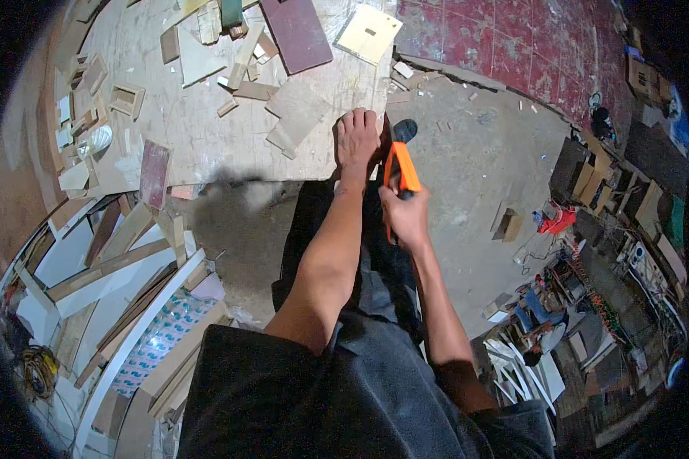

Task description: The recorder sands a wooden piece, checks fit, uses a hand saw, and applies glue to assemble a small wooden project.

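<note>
My left hand (357,139) lies palm down at the near right corner of the pale wooden worktable (207,153). Its fingers point away from me, and what lies under the palm is hidden. Beside it, a dark reddish-brown edge (383,136) shows past the table's rim. Just right of that corner, my right hand (407,210) is wrapped round the dark handle of an orange-framed saw (404,164). The frame stands close to the table edge; its blade cannot be made out.
Wood offcuts (295,115), a dark red board (297,34) and a cream square plate (369,33) lie on the table. Stacked boards (122,283) stand at left. At right are a red bag (556,219), cluttered tools and white strips (517,371).
</note>
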`<state>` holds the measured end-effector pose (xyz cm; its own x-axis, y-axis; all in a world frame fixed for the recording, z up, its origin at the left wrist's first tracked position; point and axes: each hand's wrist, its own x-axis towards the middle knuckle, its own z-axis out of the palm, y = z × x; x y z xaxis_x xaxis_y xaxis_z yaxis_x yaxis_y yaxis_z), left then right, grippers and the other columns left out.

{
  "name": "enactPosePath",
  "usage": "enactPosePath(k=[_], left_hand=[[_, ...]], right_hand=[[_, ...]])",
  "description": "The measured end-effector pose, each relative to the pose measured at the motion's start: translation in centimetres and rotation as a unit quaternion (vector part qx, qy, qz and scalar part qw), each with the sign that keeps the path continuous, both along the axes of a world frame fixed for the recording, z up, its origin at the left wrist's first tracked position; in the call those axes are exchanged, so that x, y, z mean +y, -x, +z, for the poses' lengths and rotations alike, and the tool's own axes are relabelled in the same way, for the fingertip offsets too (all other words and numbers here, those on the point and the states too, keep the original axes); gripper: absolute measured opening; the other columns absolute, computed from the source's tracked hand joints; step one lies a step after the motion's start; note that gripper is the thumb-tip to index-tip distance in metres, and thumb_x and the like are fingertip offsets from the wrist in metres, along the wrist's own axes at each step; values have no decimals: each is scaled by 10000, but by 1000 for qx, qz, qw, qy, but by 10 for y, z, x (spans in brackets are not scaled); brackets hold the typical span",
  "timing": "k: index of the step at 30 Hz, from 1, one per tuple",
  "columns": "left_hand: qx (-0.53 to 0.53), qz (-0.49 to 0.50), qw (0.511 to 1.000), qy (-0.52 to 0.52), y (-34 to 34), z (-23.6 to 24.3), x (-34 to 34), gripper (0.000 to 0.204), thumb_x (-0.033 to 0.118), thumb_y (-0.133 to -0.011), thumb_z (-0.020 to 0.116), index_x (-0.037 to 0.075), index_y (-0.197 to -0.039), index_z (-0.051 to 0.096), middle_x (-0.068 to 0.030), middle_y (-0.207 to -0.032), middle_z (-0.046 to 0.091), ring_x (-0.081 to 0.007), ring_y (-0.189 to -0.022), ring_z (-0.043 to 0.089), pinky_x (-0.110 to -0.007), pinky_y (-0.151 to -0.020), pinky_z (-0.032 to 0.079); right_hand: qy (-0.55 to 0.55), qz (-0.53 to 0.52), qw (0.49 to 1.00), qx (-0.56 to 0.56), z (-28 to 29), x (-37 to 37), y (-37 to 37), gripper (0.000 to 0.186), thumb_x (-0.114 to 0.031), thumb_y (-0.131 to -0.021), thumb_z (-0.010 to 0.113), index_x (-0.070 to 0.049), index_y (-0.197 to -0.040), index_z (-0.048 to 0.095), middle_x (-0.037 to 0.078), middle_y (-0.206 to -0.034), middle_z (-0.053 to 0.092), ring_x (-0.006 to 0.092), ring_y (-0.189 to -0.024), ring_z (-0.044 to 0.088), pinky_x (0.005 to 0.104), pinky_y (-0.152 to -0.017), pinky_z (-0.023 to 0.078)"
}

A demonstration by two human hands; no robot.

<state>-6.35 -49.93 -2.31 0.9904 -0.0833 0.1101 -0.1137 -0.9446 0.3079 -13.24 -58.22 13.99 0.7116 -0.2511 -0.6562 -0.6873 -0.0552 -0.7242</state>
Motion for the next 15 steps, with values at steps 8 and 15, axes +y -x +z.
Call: enactPosePath(k=[8,15], left_hand=[[21,-13,1000,-3,0,6,2,216,154,-771,605,117,-976,551,-86,-975,513,-272,-939,514,-396,-824,420],[44,-7,999,3,3,8,-1,211,151,-788,595,116,-992,552,-77,-1001,526,-273,-971,515,-410,-840,414]], right_hand=[[-51,-32,997,38,32,-8,11,186,-2,-778,627,-66,-744,455,-8,-609,471,69,-531,461,268,-485,377],[-30,4,998,51,31,-11,18,201,-25,-791,641,-66,-732,453,-18,-576,450,81,-472,436,264,-446,361]])
